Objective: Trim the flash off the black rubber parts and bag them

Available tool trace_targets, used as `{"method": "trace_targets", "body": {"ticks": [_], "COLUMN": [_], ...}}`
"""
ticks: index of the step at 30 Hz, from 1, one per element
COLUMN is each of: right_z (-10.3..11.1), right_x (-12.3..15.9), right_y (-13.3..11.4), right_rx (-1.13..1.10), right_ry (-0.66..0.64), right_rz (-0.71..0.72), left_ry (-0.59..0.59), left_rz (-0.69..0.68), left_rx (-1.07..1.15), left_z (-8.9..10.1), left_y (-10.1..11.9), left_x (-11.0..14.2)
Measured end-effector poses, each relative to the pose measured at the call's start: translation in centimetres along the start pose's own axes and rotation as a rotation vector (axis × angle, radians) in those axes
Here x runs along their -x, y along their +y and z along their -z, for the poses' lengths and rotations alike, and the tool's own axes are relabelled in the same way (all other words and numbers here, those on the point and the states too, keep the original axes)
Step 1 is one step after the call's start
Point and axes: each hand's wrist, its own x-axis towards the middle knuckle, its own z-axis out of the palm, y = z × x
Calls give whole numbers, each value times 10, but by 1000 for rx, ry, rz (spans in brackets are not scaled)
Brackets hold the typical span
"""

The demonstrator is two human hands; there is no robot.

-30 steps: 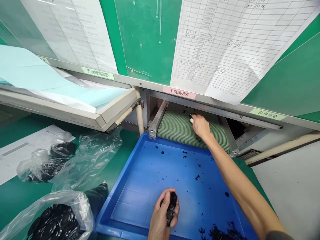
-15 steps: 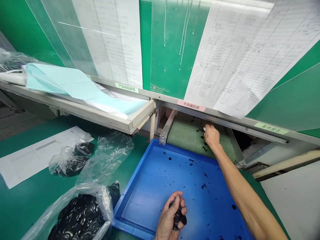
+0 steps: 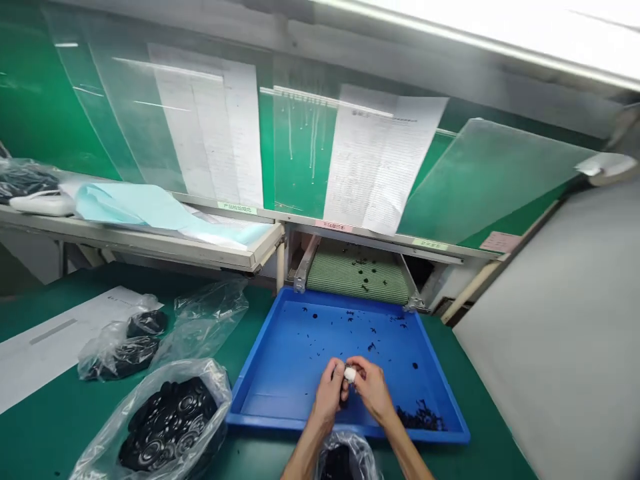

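Over the blue tray [image 3: 280,419], my two hands meet at the fingertips. My left hand [image 3: 327,393] is closed around black round rubber-like pieces [image 3: 344,399], mostly hidden by the fingers. My right hand [image 3: 374,395] is closed in a pinch against the left fingers; whatever it pinches is too small to make out. A white cover [image 3: 350,374] shows at the right hand's fingertip. Small black scraps lie scattered in the tray, with a heap of them [image 3: 421,417] in its near right corner.
Behind the tray, a green ribbed conveyor belt [image 3: 330,270] carries several black pieces. An open plastic bag of black discs [image 3: 170,427] stands at left, another bag [image 3: 340,460] at the near edge. Smaller bags [image 3: 125,353] and a paper sheet [image 3: 50,340] lie farther left.
My right hand has come back from the conveyor belt to my left hand over the tray. The view has tilted up and drawn back, bringing the lamp and a near bag into sight.
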Motion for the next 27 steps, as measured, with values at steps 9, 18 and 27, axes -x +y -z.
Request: {"method": "trace_targets", "body": {"ticks": [9, 18, 27], "right_z": [28, 42, 69], "right_x": [21, 42, 71], "right_y": [9, 30, 97], "right_rx": [95, 183, 379], "right_ry": [66, 146, 30], "right_rz": [10, -59, -34], "left_ry": [-244, 7, 255], "left_rz": [-66, -139, -232], "left_rx": [-121, -6, 34], "left_z": [-14, 6, 75], "left_y": [5, 25, 73], "left_x": [7, 29, 114]}}
